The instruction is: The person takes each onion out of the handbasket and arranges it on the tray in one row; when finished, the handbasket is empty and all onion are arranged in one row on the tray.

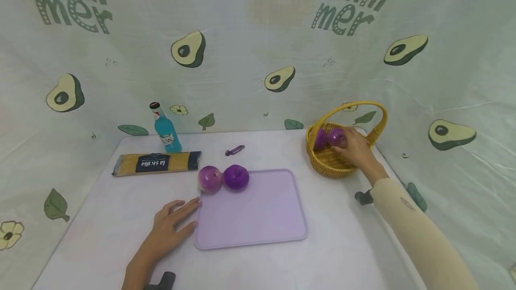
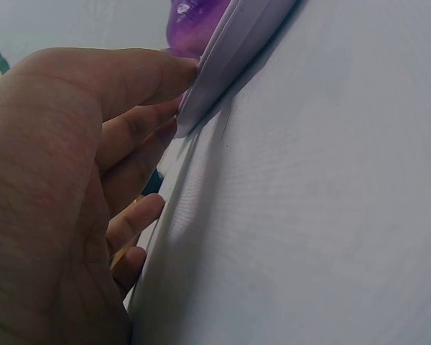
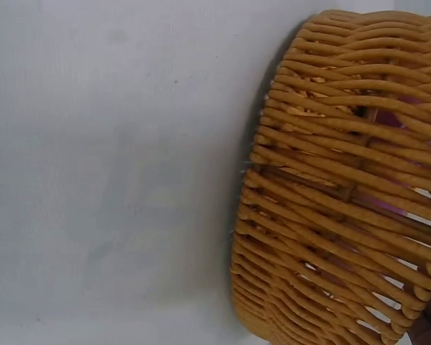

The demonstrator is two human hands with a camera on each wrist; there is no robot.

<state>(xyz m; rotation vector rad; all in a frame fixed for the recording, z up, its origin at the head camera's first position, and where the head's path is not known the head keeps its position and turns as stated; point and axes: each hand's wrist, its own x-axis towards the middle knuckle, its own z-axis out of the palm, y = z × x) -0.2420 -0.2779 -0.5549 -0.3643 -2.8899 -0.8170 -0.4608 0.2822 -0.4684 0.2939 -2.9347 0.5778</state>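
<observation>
Left hand (image 1: 171, 225): found left of centre in the lower half of the head view, fingers extended and loosely spread, gripping nothing. The fingertips lie against the left edge of the lilac tray (image 1: 254, 214), a position which, in my judgement, would steady it.

Right hand (image 1: 356, 147): found right of centre, reaching into the yellow wicker basket (image 1: 330, 170). Its fingers are curled about a purple fruit (image 1: 337, 137), thumb on the near side; the hold is judged a grip, though the far fingertips are partly hidden. The right wrist view shows mainly the basket's woven wall and does not confirm it. The arm comes in from the lower right, probably to pass beneath the raised handle's right side without fouling it; the exact clearance cannot be told.

Fruit, count four visible: the gripped one; a second fruit (image 1: 320, 139) beside it in the basket; and, at the tray's upper left corner, a pinkish fruit (image 1: 210, 179) and a dark purple fruit (image 1: 236, 177), side by side. Their corner position leaves most of the tray's surface bare.

Other items, upper left of the tabletop (image 1: 92, 223): one blue bottle (image 1: 164, 131), upright; one pasta packet (image 1: 155, 163), lying flat in front of it. One wrapped sweet (image 1: 235, 150) lies above the tray. Trays, one; baskets, one.
</observation>
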